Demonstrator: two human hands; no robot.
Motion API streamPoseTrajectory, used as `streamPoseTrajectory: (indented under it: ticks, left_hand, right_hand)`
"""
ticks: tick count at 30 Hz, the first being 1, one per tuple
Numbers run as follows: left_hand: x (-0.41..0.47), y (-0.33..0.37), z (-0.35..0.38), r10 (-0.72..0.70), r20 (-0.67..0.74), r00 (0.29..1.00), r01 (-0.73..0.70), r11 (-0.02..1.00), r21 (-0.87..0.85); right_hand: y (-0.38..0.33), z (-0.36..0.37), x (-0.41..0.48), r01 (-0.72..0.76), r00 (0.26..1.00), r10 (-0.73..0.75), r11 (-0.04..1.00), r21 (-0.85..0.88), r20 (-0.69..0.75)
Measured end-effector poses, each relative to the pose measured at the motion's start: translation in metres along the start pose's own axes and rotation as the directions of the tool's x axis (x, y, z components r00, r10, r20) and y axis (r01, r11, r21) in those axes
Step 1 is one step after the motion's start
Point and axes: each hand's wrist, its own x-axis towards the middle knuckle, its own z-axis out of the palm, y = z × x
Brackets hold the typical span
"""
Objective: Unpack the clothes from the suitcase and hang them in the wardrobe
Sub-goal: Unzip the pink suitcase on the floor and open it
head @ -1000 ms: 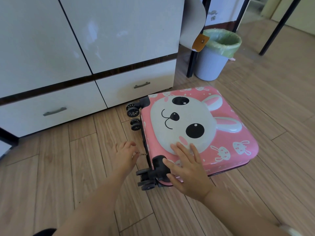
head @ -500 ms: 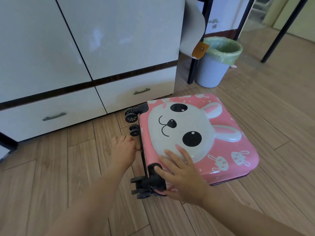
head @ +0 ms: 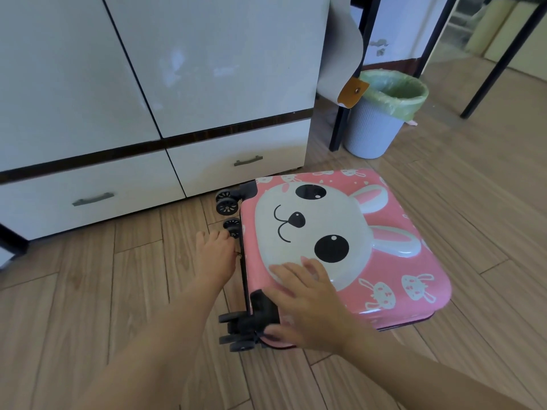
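My pink rabbit suitcase (head: 384, 261) lies flat and closed on the floor (head: 118, 291), its far left corner just by the wardrobe (head: 207, 69) drawers; whatever it holds is hidden. My right hand (head: 307, 306) presses flat on the lid at the near left corner, fingers spread. My left hand (head: 214, 255), at the left edge, pinches a small zip pull (head: 237, 254) that my fingers mostly cover. The wardrobe's top is cut off.

Home bedroom: white wardrobe (head: 183, 84) with drawers, wood-plank floor (head: 74, 306), lined waste bin (head: 381, 113)
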Motion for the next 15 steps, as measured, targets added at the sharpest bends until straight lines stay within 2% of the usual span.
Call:
streamPoseTrajectory:
  ticks: [3, 6, 10, 15]
  left_hand:
    - [-0.001, 0.001, 0.001, -0.030, -0.011, 0.999, 0.029, 0.999, -0.031]
    - [0.001, 0.002, 0.001, -0.018, 0.020, 1.000, 0.019, 0.999, -0.045]
    - [0.004, 0.000, 0.000, -0.019, 0.035, 0.999, 0.020, 0.999, -0.041]
    - [0.006, 0.002, -0.003, -0.080, 0.060, 0.995, 0.085, 0.993, -0.079]
  right_hand:
    - [0.012, -0.002, 0.029, -0.056, 0.995, 0.057, 0.998, -0.009, 0.083]
    - [0.021, -0.004, 0.056, -0.126, 0.954, 0.139, 0.990, -0.063, 0.265]
    - [0.023, -0.008, 0.080, -0.105, 0.900, 0.131, 0.991, -0.085, 0.416]
    - [0.031, -0.007, 0.087, -0.037, 0.922, 0.060, 0.997, -0.068, 0.382]
